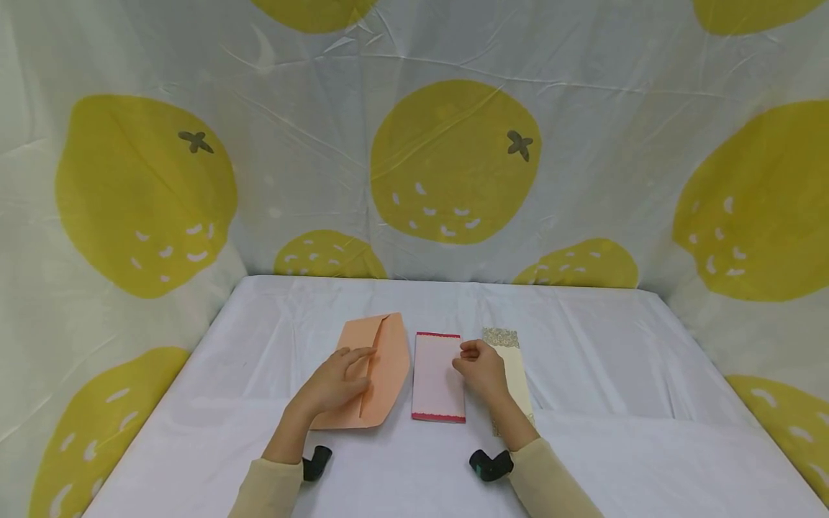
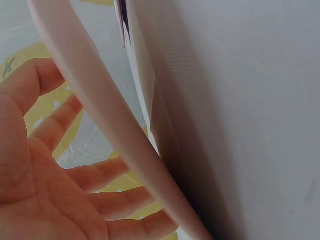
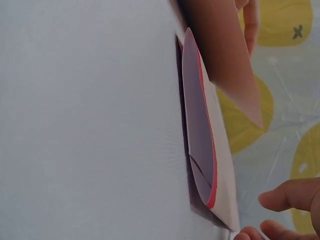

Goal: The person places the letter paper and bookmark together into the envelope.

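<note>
Tabletop (image 1: pixel 602 360) before me, white-clothed: peach envelope (image 1: pixel 390 367), long axis running away from the person, far end leaning right, flap side rightward; pink envelope (image 1: pixel 437 378), central, lengthwise away; cream paper piece (image 1: pixel 516 367), far end leftward; left hand (image 1: pixel 334 383), fingers extended against peach; right hand (image 1: pixel 487 370), loosely curved beside pink, contact unclear.

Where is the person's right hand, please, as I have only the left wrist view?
Observer: In the head view, the right hand is at the right edge of the red-trimmed, pale pink envelope; I can't tell whether they touch.
Operator: Thank you. Could you tell me whether that envelope is sealed at the end nearest the person?
Observer: It isn't: the right wrist view shows that end gaping open.
</note>
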Available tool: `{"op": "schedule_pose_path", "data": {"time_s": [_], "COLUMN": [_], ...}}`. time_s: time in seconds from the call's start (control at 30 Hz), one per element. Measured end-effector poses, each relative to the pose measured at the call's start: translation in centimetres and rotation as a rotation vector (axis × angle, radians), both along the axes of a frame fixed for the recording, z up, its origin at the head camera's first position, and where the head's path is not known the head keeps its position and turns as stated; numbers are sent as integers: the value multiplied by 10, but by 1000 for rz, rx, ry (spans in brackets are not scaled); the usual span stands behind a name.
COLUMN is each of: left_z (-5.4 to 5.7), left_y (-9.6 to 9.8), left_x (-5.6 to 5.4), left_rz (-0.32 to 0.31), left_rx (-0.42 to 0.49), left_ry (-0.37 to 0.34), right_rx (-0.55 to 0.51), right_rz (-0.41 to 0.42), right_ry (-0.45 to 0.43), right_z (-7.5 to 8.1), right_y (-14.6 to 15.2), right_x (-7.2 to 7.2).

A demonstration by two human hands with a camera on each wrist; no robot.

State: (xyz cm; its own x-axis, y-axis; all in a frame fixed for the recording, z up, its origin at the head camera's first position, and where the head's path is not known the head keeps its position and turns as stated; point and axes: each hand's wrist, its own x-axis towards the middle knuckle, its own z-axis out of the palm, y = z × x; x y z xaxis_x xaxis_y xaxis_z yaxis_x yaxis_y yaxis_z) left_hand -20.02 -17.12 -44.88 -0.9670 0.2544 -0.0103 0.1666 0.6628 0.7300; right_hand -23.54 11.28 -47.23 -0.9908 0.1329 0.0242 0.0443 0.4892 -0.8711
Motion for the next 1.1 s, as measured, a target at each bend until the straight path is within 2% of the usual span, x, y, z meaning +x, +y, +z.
{"op": "schedule_pose_path", "data": {"time_s": [0.2,0.43,0.6,0.77,1.1], "left_z": [0,-1,-1,0,1], "left_y": [0,0,0,0,1], "left_x": [0,0,0,0,1], "left_rz": [0,4,8,3,5], "left_rx": [-11,-5,15,6,8], "left_ry": [3,-3,-28,-15,-20], "right_rx": [32,79,132,170,194], "right_rz": [-8,7,13,-1,-25], "right_ry": [-19,-86,-76,-90,-133], "right_z": [-3,-1,0,-2,1], "right_y": [1,-3,-6,-8,-9], "right_x": [0,1,2,0,0]}}
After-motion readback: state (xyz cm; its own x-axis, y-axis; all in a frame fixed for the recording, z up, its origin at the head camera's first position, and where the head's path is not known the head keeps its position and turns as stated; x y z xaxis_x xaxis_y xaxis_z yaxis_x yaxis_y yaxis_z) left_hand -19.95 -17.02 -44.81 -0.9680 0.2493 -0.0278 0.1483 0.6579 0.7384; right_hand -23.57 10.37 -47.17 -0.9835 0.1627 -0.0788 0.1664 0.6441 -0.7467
